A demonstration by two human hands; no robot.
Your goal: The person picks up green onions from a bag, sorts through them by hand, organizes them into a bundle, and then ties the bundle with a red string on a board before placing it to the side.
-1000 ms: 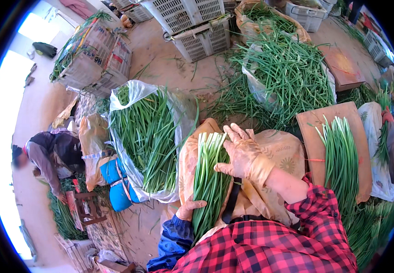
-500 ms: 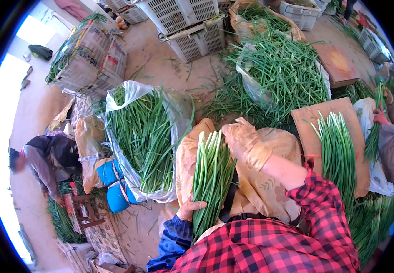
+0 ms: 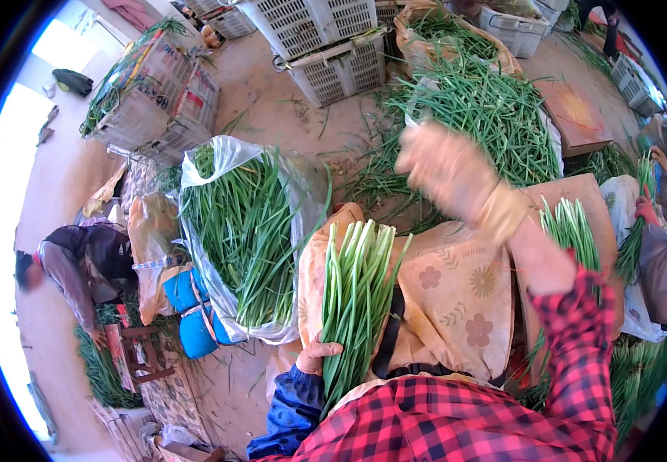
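My left hand (image 3: 319,356) grips the lower part of a bunch of green chives (image 3: 358,296) standing over my lap, pale cut ends upward. My right hand (image 3: 450,171) is raised with its forearm stretched out, in front of a loose heap of chives (image 3: 491,127). Motion blurs its fingers, and whether it holds anything I cannot tell. A tan flowered apron (image 3: 456,296) covers my knees beneath both hands. On a brown board (image 3: 533,202) to the right lies another bunch of chives (image 3: 572,231), partly hidden by my right arm.
An open plastic bag (image 3: 199,175) full of chives stands at my left, with a blue bundle (image 3: 198,331) beside it. White crates (image 3: 341,73) are stacked ahead. One person (image 3: 87,258) bends over chives on the left; another (image 3: 660,231) holds some at the far right.
My right hand has moved away from the top of the bunch, up and to the right toward the heap. My left hand keeps hold of the bunch, nearly in place.
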